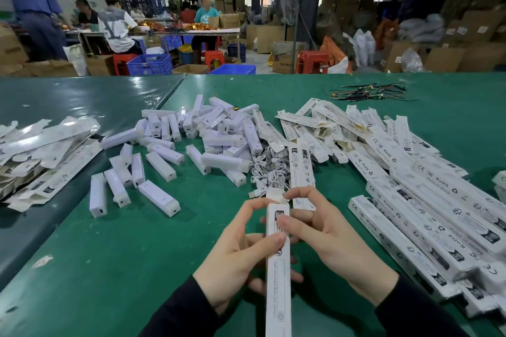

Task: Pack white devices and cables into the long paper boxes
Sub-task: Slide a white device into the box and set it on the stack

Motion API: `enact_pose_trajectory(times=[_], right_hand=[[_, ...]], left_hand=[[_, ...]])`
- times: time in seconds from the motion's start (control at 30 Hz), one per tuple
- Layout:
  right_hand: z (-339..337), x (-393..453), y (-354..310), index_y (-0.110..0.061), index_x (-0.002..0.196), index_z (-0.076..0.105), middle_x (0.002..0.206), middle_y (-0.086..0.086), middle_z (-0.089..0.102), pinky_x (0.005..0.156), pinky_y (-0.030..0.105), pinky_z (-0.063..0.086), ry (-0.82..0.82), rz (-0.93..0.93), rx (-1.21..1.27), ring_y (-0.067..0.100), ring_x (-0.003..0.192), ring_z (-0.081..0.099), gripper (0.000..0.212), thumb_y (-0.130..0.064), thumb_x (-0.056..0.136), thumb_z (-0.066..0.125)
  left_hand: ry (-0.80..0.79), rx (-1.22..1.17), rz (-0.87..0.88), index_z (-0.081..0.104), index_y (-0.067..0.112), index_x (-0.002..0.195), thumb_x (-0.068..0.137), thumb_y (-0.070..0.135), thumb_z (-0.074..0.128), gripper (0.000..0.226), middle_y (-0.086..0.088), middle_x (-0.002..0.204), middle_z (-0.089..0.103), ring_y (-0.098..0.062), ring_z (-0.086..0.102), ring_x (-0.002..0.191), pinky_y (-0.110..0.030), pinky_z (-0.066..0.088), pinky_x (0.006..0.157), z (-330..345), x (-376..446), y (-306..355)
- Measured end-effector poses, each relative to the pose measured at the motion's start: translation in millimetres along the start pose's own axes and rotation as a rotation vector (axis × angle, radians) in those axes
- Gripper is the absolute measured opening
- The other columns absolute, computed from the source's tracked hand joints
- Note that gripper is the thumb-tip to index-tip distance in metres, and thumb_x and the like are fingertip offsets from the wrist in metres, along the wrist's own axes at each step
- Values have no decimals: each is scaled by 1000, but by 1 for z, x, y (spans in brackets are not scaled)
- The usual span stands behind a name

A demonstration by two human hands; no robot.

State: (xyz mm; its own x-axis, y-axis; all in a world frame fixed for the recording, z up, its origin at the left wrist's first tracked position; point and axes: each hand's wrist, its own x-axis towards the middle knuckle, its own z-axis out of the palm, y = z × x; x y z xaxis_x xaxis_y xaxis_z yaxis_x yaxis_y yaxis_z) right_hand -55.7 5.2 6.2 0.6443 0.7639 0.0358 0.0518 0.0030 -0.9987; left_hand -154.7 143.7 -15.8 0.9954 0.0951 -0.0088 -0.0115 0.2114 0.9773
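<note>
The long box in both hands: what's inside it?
Cannot tell. The long box, held by the left hand and right hand, shows only its walls and raised end flap.

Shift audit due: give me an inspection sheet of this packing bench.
Surface: green table, seam between two mats at left.
Job's things: long paper box held upright-ish, top flap open; white devices piled centre; packed boxes stacked right; flat boxes heaped left.
Clutter: coloured wire bundle at far edge.
Hands: left hand and right hand both grip the box, fingertips at the flap.
Cables: white cables tangled beside devices.
Surroundings: seated workers, blue crates, red stools, cartons.
</note>
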Motion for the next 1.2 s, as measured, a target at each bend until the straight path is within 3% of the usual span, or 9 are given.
enact_pose_trajectory(times=[0.13, 0.27, 0.37, 0.47, 0.63, 0.73, 0.83, 1.03, 1.2], right_hand=[[-2, 1, -1, -21, 125, 46, 92, 13, 75, 78, 30, 52, -12, 68, -2, 15, 77, 65, 52, -25, 79, 68], [-3, 6, 2, -20, 125, 56, 94, 5, 76, 68, 24, 53, 91, 220, 127, 13, 76, 69, 40, -27, 87, 66], [-8, 7, 0, -8, 120, 64, 96, 12, 74, 63, 23, 53, 63, 267, 249, 15, 72, 66, 43, -24, 81, 69], [-9, 6, 0, -10, 117, 63, 92, 11, 72, 64, 28, 50, 60, 327, 295, 17, 70, 64, 47, -24, 73, 73], [-6, 7, 1, -11, 110, 62, 90, 8, 71, 62, 28, 43, 7, 452, 335, 15, 70, 60, 50, -15, 65, 81], [-8, 7, 0, -10, 104, 67, 78, 7, 67, 58, 26, 51, -34, 497, 457, 16, 62, 60, 36, -24, 71, 74], [-6, 8, 1, -8, 95, 70, 74, 8, 64, 53, 27, 54, 29, 542, 537, 18, 57, 61, 42, -37, 64, 73], [-4, 6, -3, -11, 87, 77, 70, 6, 66, 50, 24, 51, 11, 505, 447, 14, 52, 60, 23, -26, 70, 74], [-4, 4, -3, -14, 83, 77, 74, 7, 68, 50, 24, 47, 29, 434, 346, 15, 58, 60, 27, -34, 64, 75]], left_hand=[[-22, -22, -33, 50, 29, 112, 85, 26, 65, 31, -16, 83, 72, -38, 72, 69, -25, 51, 42, 0, -3, 2], [-36, -9, -61, 45, 19, 116, 85, 25, 64, 37, -24, 86, 70, -37, 71, 68, -24, 50, 43, 2, -2, -2], [-35, 2, -55, 44, 23, 117, 85, 25, 64, 38, -23, 87, 70, -36, 71, 69, -23, 50, 44, 4, -1, -4], [-67, 32, -39, 46, 37, 115, 86, 24, 63, 36, -23, 88, 70, -36, 71, 71, -23, 49, 45, 4, -1, -4], [-123, 31, -28, 49, 28, 113, 82, 25, 69, 37, -26, 83, 68, -38, 69, 68, -58, 54, 68, 6, -4, -3], [-84, 40, -6, 43, 15, 113, 81, 19, 71, 42, -26, 74, 66, -33, 66, 56, -44, 57, 57, 6, -4, 0], [-41, 41, 18, 50, 21, 101, 75, 20, 76, 36, -22, 65, 63, -28, 62, 47, -33, 54, 47, 7, -4, 2], [7, 144, 80, 56, 27, 94, 69, 23, 80, 34, -13, 62, 65, -24, 59, 46, -33, 54, 48, 10, -2, -1], [58, 193, 87, 56, 34, 95, 65, 32, 82, 40, -37, 79, 63, -28, 50, 58, -51, 46, 59, 13, -3, -2]])
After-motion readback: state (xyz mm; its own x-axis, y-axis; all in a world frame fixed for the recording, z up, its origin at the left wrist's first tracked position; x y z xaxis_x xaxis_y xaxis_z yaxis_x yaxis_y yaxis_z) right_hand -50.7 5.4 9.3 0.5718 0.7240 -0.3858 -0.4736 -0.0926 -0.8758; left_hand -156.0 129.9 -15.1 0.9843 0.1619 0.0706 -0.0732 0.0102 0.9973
